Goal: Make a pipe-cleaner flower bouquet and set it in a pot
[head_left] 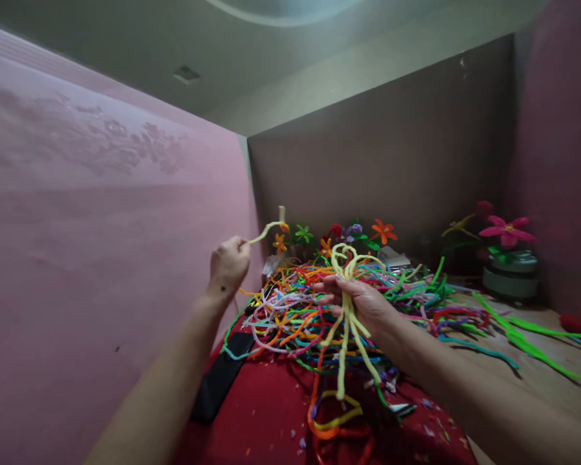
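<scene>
My left hand [230, 261] is raised at the left, its fingers closed on one end of a pale yellow fuzzy stem [270, 227] that curves up to the right. Right of it, my right hand [353, 298] pinches a bundle of pale yellow stems [347, 316] between thumb and fingers. Loops stand above the grip, and several loose ends hang below it. Under both hands spreads a large heap of colourful fuzzy stems [290, 310].
A black flat object [223, 381] lies on the red cloth [256, 413]. Flowers made of stems [383, 231] stand behind the heap. A pink flower [507, 232] rises from a round pot [510, 278] at right. Green stems [527, 342] lie nearby. A pink wall [101, 258] borders the left.
</scene>
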Demonstrator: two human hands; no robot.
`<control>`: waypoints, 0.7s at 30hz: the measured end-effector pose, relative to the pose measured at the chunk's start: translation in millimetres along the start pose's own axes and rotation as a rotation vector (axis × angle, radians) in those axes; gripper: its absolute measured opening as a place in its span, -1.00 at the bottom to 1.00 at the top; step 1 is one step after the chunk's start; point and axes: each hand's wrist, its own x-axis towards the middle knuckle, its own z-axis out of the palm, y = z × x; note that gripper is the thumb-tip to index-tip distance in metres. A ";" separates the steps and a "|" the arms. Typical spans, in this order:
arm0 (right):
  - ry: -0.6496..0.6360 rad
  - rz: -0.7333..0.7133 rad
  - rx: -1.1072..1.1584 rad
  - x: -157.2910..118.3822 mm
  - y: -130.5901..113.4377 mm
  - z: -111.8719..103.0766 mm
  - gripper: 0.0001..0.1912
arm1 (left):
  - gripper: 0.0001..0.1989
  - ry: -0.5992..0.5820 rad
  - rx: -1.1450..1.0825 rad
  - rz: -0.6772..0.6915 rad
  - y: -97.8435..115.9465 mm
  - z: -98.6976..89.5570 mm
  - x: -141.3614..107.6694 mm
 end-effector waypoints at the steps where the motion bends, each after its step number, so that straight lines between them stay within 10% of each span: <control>1: 0.011 0.017 0.036 -2.8 1.8 5.2 -0.79 | -0.64 -0.009 -0.038 0.046 13.5 3.1 -16.8; 10: 0.053 -0.143 0.126 -33.3 9.3 6.1 -0.92 | -0.76 -0.330 -0.325 0.425 97.0 37.0 -141.7; 17: 0.125 -0.203 -0.047 -71.0 -23.7 -25.5 -0.93 | -0.72 -0.494 -0.739 0.295 89.0 36.7 -146.6; 21: 0.080 -0.177 -0.365 -96.9 -44.0 -35.5 -0.89 | -0.55 -0.593 -0.545 0.685 70.9 55.9 -182.9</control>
